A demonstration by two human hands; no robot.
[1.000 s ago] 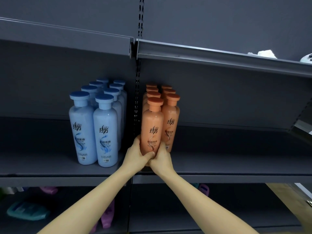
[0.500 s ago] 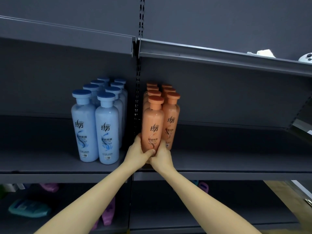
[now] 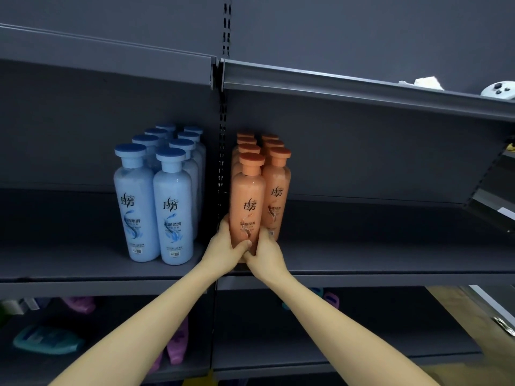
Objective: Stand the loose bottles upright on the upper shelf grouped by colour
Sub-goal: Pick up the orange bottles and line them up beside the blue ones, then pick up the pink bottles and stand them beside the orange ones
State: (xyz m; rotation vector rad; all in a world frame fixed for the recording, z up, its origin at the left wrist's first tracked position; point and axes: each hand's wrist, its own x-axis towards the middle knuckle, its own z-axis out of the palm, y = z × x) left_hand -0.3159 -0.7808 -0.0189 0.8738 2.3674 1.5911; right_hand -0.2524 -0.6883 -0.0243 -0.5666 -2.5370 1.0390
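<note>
Two hands — left hand and right hand — both grasp front orange bottle | upright on shelf | blue bottles left of it

The left forearm and the right forearm are slim, smooth and bare from the wrist to the lower edge of the view. The left hand and the right hand are bare too. Nails are too small to make out.
</note>
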